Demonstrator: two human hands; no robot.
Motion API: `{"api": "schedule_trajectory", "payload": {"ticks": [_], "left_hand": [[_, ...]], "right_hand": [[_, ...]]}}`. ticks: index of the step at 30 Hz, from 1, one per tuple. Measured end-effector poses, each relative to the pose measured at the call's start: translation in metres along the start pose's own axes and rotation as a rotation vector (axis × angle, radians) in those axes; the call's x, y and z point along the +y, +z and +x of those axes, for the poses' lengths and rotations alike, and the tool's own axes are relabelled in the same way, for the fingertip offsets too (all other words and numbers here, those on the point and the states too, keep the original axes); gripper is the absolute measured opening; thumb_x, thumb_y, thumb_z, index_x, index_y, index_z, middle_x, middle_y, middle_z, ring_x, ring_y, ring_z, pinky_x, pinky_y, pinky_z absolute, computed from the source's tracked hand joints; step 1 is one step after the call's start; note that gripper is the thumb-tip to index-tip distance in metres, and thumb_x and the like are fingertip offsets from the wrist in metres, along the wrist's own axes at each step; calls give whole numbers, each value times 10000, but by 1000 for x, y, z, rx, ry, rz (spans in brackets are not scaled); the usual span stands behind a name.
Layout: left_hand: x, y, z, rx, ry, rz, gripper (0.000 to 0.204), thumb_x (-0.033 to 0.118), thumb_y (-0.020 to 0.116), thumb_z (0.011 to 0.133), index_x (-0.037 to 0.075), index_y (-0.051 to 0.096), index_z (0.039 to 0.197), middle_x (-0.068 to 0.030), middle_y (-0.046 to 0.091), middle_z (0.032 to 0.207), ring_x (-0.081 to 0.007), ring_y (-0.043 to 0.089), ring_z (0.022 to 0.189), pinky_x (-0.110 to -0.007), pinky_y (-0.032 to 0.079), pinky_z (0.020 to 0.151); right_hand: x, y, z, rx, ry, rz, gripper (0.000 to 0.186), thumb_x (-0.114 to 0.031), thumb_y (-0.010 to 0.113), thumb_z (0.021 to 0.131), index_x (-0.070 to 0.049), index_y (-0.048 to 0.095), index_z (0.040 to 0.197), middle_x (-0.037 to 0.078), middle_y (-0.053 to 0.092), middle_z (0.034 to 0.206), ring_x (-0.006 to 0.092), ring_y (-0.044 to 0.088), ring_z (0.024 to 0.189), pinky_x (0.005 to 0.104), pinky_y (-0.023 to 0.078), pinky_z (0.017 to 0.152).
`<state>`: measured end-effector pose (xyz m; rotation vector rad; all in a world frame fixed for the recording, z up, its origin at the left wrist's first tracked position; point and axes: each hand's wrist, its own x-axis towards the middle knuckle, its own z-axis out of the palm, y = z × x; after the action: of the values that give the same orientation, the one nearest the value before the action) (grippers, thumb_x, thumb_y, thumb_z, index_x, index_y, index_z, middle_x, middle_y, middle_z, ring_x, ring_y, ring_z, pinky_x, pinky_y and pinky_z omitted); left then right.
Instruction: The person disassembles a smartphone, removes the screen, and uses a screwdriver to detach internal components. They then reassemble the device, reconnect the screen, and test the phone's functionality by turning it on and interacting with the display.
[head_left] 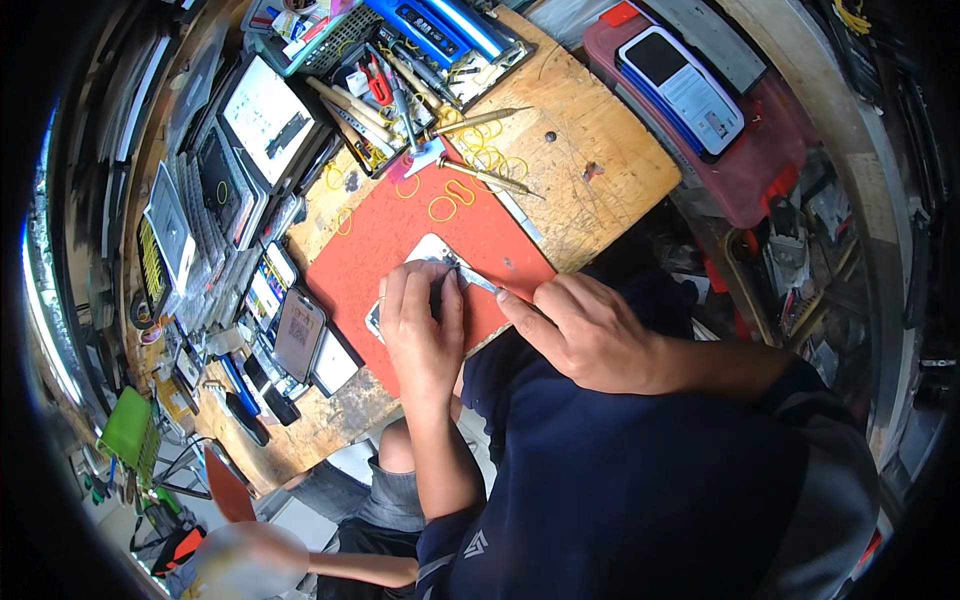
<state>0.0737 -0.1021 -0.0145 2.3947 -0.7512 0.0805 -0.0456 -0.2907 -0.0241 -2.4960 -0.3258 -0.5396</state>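
Note:
A phone (433, 246) with a pale frame lies on the red mat (350, 262), mostly covered by my left hand (425, 318). The fingers of that hand are bent over the phone's upper end, thumb close to the fingertips; a dark patch shows between them, and what they pinch is hidden. From the right, my right hand (585, 335) grips a thin silver pointed tool, probably tweezers (478, 279). Its tip meets the phone's upper end beside my left fingertips. Several yellow rubber bands (442, 208) and two slim brass-coloured screwdrivers (490, 177) lie beyond the phone.
Phones (299, 335) crowd the bench's left side, near stacked flat panels (225, 180). A tool tray (385, 95) and blue device (425, 30) stand at the back. A boxed phone (682, 90) rests on a red case, far right. Another person's arm (360, 568) shows lower left.

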Motion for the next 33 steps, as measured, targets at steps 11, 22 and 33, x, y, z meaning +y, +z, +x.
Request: {"api": "schedule_trajectory", "payload": {"ticks": [11, 22, 33], "left_hand": [[-10, -8, -4, -44, -33, -82, 153, -94, 791, 941, -31, 727, 1065, -152, 726, 1085, -295, 743, 971, -389, 603, 889], [-9, -3, -1, -36, 37, 2, 144, -63, 775, 946, -39, 695, 1064, -184, 694, 1068, -380, 681, 1005, -467, 552, 900], [-5, -6, -3, -60, -25, -34, 210, -19, 825, 920, -11, 718, 1101, -163, 713, 1088, -375, 692, 1046, -459, 556, 913]], "right_hand": [[-1, -6, -3, -38, -9, 26, 421, -76, 700, 935, 73, 708, 1330, 93, 561, 928, 248, 629, 851, 375, 558, 722], [-2, 4, -1, -27, -16, -12, 445, -80, 707, 921, 80, 703, 1336, 96, 561, 950, 250, 624, 882, 374, 560, 734], [-1, -5, -7, -10, -1, 50, 465, -66, 724, 904, 61, 715, 1352, 104, 560, 939, 264, 624, 858, 395, 559, 741]]}}
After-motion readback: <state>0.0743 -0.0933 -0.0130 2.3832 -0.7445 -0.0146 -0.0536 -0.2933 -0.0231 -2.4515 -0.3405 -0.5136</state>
